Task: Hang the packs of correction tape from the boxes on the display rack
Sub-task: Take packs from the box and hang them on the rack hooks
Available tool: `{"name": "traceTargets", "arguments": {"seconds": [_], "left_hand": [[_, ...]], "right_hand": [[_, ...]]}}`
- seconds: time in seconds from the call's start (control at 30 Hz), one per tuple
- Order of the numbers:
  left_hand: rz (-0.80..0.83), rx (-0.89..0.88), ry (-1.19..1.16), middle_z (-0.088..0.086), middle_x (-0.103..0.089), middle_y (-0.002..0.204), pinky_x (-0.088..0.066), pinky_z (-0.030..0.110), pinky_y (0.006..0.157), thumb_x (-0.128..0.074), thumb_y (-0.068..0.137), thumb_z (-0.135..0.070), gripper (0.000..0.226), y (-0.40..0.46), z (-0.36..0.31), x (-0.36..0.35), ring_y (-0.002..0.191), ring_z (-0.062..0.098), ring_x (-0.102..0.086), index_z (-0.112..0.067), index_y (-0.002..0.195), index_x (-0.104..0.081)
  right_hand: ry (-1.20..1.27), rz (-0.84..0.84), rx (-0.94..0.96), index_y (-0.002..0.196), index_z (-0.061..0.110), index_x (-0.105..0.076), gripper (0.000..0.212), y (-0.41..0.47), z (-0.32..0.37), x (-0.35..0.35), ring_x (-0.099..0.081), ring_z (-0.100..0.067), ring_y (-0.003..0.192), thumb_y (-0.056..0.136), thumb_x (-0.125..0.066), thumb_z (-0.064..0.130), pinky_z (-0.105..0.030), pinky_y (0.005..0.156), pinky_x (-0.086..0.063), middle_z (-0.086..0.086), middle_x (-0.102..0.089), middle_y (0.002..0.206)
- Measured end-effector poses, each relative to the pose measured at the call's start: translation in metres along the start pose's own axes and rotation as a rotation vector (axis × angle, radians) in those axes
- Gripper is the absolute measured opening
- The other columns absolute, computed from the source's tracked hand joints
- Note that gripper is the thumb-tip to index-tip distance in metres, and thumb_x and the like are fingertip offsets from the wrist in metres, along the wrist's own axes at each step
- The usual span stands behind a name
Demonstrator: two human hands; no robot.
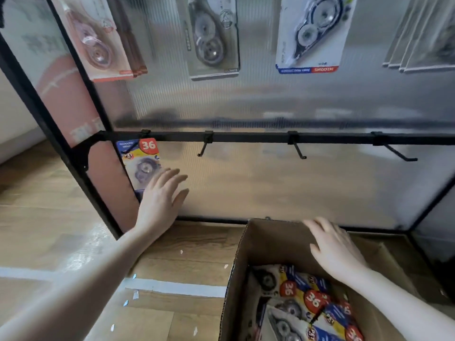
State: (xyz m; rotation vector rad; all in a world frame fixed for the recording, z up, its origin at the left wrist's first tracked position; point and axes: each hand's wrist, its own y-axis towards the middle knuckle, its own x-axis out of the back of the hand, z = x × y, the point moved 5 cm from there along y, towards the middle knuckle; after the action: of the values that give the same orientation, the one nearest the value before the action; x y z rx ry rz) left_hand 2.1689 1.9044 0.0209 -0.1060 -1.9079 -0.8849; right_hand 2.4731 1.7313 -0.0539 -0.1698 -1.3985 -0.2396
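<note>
A blue and yellow correction tape pack (139,163) marked 36 hangs from the leftmost hook of the black lower rail (246,138). My left hand (161,203) hovers just below and right of it, fingers straight, holding nothing. An open cardboard box (258,244) on the floor holds several more packs (307,301) of the same kind. My right hand (334,247) is over the box, fingers relaxed and empty. Three hooks (300,151) further right on the rail are bare.
The upper row of the rack carries a pink pack (98,40), a grey pack (211,38), a blue and white pack (310,35) and grey packs at the far right (423,38). Black frame posts (81,153) edge the rack. The wooden floor bears white tape lines (172,286).
</note>
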Motion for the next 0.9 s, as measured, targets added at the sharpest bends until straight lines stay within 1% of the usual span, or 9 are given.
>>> {"name": "traceTargets", "arguments": {"seconds": [0.13, 0.27, 0.37, 0.47, 0.57, 0.67, 0.73, 0.83, 0.9], "left_hand": [[0.138, -0.089, -0.044, 0.007, -0.055, 0.129, -0.039, 0.043, 0.099, -0.037, 0.088, -0.044, 0.048, -0.012, -0.066, -0.044, 0.126, 0.028, -0.043, -0.013, 0.117, -0.060], [0.245, -0.187, -0.087, 0.006, -0.055, 0.129, -0.040, 0.039, 0.098, -0.037, 0.088, -0.044, 0.048, -0.023, -0.127, -0.080, 0.126, 0.026, -0.044, -0.014, 0.117, -0.060], [0.292, -0.321, -0.086, 0.008, -0.057, 0.126, -0.042, 0.036, 0.096, -0.039, 0.090, -0.040, 0.044, -0.034, -0.162, -0.102, 0.122, 0.027, -0.047, -0.012, 0.116, -0.060], [0.364, -0.408, -0.097, 0.011, -0.057, 0.125, -0.045, 0.039, 0.095, -0.042, 0.088, -0.040, 0.044, -0.048, -0.183, -0.124, 0.118, 0.030, -0.051, -0.011, 0.117, -0.059], [0.471, -0.464, -0.076, 0.012, -0.053, 0.129, -0.047, 0.043, 0.095, -0.054, 0.087, -0.038, 0.045, -0.066, -0.196, -0.151, 0.119, 0.032, -0.049, -0.011, 0.123, -0.055], [0.707, -0.405, -0.006, 0.007, -0.038, 0.142, -0.036, 0.036, 0.105, -0.051, 0.090, -0.046, 0.059, -0.086, -0.198, -0.183, 0.130, 0.024, -0.035, -0.016, 0.139, -0.037], [0.901, -0.379, 0.093, 0.005, -0.031, 0.146, -0.034, 0.035, 0.105, -0.047, 0.089, -0.053, 0.067, -0.102, -0.194, -0.203, 0.132, 0.023, -0.031, -0.018, 0.143, -0.029], [1.149, -0.373, 0.186, 0.008, -0.037, 0.140, -0.039, 0.038, 0.098, -0.050, 0.084, -0.060, 0.073, -0.133, -0.179, -0.229, 0.126, 0.026, -0.037, -0.018, 0.140, -0.031], [1.268, -0.405, 0.209, 0.007, -0.041, 0.138, -0.040, 0.038, 0.094, -0.050, 0.081, -0.065, 0.081, -0.154, -0.171, -0.239, 0.121, 0.027, -0.043, -0.021, 0.144, -0.025]], "right_hand": [[0.004, -0.011, -0.051, 0.144, 0.028, -0.023, 0.052, -0.016, -0.038, -0.005, -0.030, -0.018, 0.134, 0.096, -0.042, 0.024, -0.029, 0.108, -0.027, 0.002, -0.024, 0.148], [-0.007, -0.009, -0.108, 0.144, 0.025, -0.026, 0.052, -0.032, -0.066, -0.014, -0.035, -0.021, 0.131, 0.095, -0.044, 0.023, -0.032, 0.106, -0.030, -0.002, -0.029, 0.146], [-0.021, 0.006, -0.131, 0.143, 0.022, -0.028, 0.052, -0.042, -0.084, -0.025, -0.038, -0.024, 0.129, 0.095, -0.044, 0.021, -0.033, 0.106, -0.031, -0.005, -0.032, 0.144], [-0.040, 0.020, -0.149, 0.143, 0.020, -0.029, 0.051, -0.050, -0.096, -0.038, -0.037, -0.024, 0.128, 0.094, -0.044, 0.018, -0.034, 0.106, -0.031, -0.006, -0.036, 0.141], [-0.089, 0.087, -0.133, 0.143, 0.019, -0.027, 0.052, -0.052, -0.098, -0.057, -0.037, -0.026, 0.128, 0.094, -0.044, 0.019, -0.036, 0.106, -0.031, -0.007, -0.037, 0.140], [-0.110, 0.262, -0.150, 0.140, 0.016, -0.032, 0.046, -0.056, -0.101, -0.086, -0.040, -0.029, 0.125, 0.095, -0.043, 0.021, -0.037, 0.104, -0.035, -0.010, -0.042, 0.136], [-0.126, 0.398, -0.146, 0.136, 0.015, -0.037, 0.041, -0.062, -0.103, -0.105, -0.043, -0.029, 0.122, 0.096, -0.042, 0.023, -0.038, 0.102, -0.037, -0.011, -0.046, 0.132], [-0.152, 0.524, -0.125, 0.131, 0.014, -0.042, 0.037, -0.070, -0.104, -0.123, -0.047, -0.029, 0.120, 0.096, -0.042, 0.026, -0.038, 0.098, -0.040, -0.011, -0.050, 0.129], [-0.172, 0.569, -0.108, 0.130, 0.013, -0.043, 0.036, -0.072, -0.104, -0.133, -0.047, -0.029, 0.120, 0.096, -0.042, 0.023, -0.038, 0.098, -0.040, -0.012, -0.049, 0.131]]}}
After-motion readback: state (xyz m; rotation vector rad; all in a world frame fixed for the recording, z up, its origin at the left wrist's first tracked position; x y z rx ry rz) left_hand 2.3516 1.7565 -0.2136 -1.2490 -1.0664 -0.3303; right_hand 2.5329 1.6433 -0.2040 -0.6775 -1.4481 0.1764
